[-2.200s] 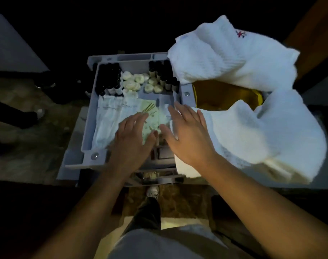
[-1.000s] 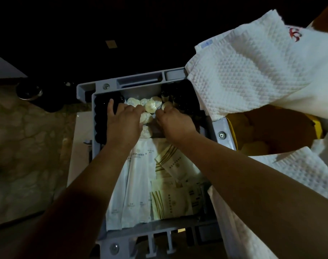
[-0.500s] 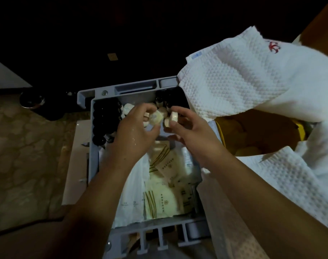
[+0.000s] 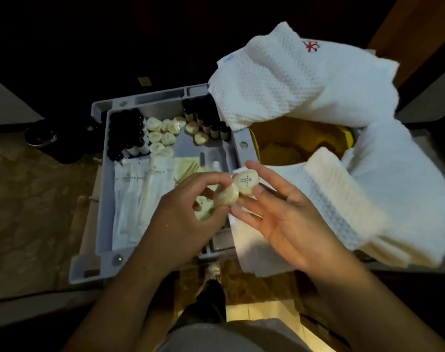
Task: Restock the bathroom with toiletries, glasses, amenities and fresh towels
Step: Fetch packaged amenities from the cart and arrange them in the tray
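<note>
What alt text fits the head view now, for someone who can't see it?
The left hand grips a plain wrapped soap and the right hand pinches a logo-printed soap above a grey tray. The tray holds more round soaps, dark mini bottles and white sachets; white towels lie to its right.

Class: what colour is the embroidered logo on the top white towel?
Red embroidered logo on the white waffle-weave towel, seen in the head view.
</note>
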### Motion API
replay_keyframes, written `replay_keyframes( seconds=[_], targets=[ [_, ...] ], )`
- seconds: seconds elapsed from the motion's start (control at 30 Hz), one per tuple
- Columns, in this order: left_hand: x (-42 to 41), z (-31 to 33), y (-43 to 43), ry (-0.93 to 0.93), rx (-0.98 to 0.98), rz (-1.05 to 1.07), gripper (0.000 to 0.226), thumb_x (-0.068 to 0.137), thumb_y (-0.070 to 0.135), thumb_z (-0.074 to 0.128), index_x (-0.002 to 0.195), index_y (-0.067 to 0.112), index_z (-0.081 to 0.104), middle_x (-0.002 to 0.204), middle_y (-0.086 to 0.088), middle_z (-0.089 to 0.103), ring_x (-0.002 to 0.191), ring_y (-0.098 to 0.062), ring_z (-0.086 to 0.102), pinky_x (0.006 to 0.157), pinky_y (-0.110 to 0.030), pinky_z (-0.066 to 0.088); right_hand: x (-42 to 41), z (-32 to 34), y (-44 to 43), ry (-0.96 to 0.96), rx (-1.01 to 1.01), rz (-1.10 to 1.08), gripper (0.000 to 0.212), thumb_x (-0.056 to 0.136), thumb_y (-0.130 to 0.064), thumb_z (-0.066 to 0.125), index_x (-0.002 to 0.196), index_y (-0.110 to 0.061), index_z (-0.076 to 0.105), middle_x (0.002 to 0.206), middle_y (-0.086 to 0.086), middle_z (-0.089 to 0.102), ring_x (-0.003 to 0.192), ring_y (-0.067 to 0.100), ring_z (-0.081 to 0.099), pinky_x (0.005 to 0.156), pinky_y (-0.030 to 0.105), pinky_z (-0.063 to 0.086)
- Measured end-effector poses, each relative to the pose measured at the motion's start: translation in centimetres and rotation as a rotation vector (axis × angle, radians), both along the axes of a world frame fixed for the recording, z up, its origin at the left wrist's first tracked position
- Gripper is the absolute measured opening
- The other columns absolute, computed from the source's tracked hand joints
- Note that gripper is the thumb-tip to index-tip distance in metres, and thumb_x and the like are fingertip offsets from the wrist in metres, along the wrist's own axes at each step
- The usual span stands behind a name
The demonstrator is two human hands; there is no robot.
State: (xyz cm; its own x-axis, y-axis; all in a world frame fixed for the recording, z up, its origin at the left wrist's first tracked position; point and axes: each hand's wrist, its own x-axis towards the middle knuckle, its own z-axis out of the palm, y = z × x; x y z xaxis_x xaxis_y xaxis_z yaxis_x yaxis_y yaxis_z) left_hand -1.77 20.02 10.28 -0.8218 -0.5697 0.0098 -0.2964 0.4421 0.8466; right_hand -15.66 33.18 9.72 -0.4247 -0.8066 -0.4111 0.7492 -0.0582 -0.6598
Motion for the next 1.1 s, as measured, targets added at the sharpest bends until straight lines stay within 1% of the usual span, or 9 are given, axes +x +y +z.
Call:
replay_keyframes(
  seconds=[0.13,0.2,0.37,0.6,0.73,0.87,0.93,1.03,1.1],
  targets=[
    [2.0,-0.4,4.9,0.027,0.019,-0.032,0.039,0.091,0.017,0.075,0.122,0.04,0.065,0.132,0.027,0.062,0.118,0.0,0.061,0.084,-0.012,0.05,2.2,0.2,5.1,-0.03,-0.023,-0.036,0.042,0.104,-0.001,0.047,0.142,-0.014,0.058,0.135,0.015,0.069,0.122,0.03,0.069,0.098,0.037,0.058],
    [3.0,-0.7,7.4,0.075,-0.006,-0.047,0.038,0.093,0.015,0.074,0.125,0.032,0.066,0.133,0.02,0.062,0.122,-0.003,0.059,0.091,-0.012,0.05,3.3,0.2,7.4,-0.039,-0.018,-0.053,0.042,0.103,0.0,0.049,0.142,-0.014,0.059,0.134,0.013,0.069,0.122,0.028,0.069,0.098,0.036,0.058],
    [5.3,-1.1,13.4,0.144,-0.033,0.0,0.035,0.092,0.017,0.075,0.124,0.026,0.068,0.127,0.016,0.062,0.121,-0.002,0.059,0.092,-0.007,0.046,6.4,-0.1,12.7,0.013,0.011,-0.079,0.048,0.098,0.003,0.058,0.141,-0.017,0.062,0.132,0.011,0.07,0.121,0.022,0.069,0.098,0.035,0.059],
    [9.1,-2.2,21.0,0.208,-0.029,0.059,0.033,0.085,0.024,0.081,0.117,0.024,0.072,0.116,0.012,0.067,0.113,-0.014,0.066,0.092,-0.02,0.053,10.1,-1.0,19.8,0.246,0.093,-0.012,0.055,0.093,0.003,0.068,0.139,-0.027,0.06,0.123,0.003,0.074,0.12,0.019,0.07,0.101,0.038,0.057],
    [11.7,-2.6,24.2,0.204,0.057,0.071,0.033,0.088,0.021,0.08,0.119,0.024,0.069,0.117,0.007,0.07,0.114,-0.019,0.067,0.094,-0.036,0.057,11.9,-1.7,23.1,0.375,0.174,0.015,0.052,0.088,0.0,0.075,0.131,-0.027,0.064,0.118,0.003,0.076,0.109,0.02,0.074,0.09,0.036,0.061],
    [14.5,-2.5,26.4,0.17,0.1,0.084,0.038,0.09,0.021,0.077,0.124,0.029,0.064,0.117,0.013,0.069,0.113,-0.015,0.067,0.093,-0.035,0.057,13.1,-1.9,25.1,0.567,0.271,0.133,0.051,0.087,0.003,0.077,0.123,-0.031,0.065,0.11,0.003,0.077,0.093,0.022,0.078,0.073,0.031,0.064],
    [15.6,-2.5,27.2,0.163,0.087,0.089,0.039,0.09,0.022,0.076,0.126,0.03,0.064,0.12,0.015,0.068,0.115,-0.013,0.067,0.094,-0.032,0.057,13.7,-2.0,25.6,0.69,0.308,0.222,0.054,0.088,-0.001,0.078,0.13,-0.031,0.062,0.109,0.001,0.076,0.089,0.019,0.078,0.067,0.031,0.063],
    [17.6,-2.4,28.2,0.153,0.075,0.112,0.042,0.09,0.02,0.078,0.128,0.027,0.064,0.121,0.016,0.068,0.115,-0.011,0.066,0.092,-0.026,0.056,15.0,-2.4,25.9,0.865,0.323,0.354,0.061,0.088,-0.016,0.081,0.14,-0.037,0.058,0.124,-0.008,0.071,0.103,0.012,0.073,0.066,0.026,0.059],
    [19.2,-2.3,28.6,0.14,0.07,0.127,0.044,0.089,0.017,0.079,0.129,0.028,0.064,0.121,0.017,0.068,0.114,-0.011,0.066,0.091,-0.023,0.055,15.8,-2.7,25.8,0.935,0.299,0.429,0.064,0.09,-0.024,0.08,0.145,-0.041,0.054,0.134,-0.014,0.067,0.116,0.008,0.067,0.077,0.024,0.056]
  ],
)
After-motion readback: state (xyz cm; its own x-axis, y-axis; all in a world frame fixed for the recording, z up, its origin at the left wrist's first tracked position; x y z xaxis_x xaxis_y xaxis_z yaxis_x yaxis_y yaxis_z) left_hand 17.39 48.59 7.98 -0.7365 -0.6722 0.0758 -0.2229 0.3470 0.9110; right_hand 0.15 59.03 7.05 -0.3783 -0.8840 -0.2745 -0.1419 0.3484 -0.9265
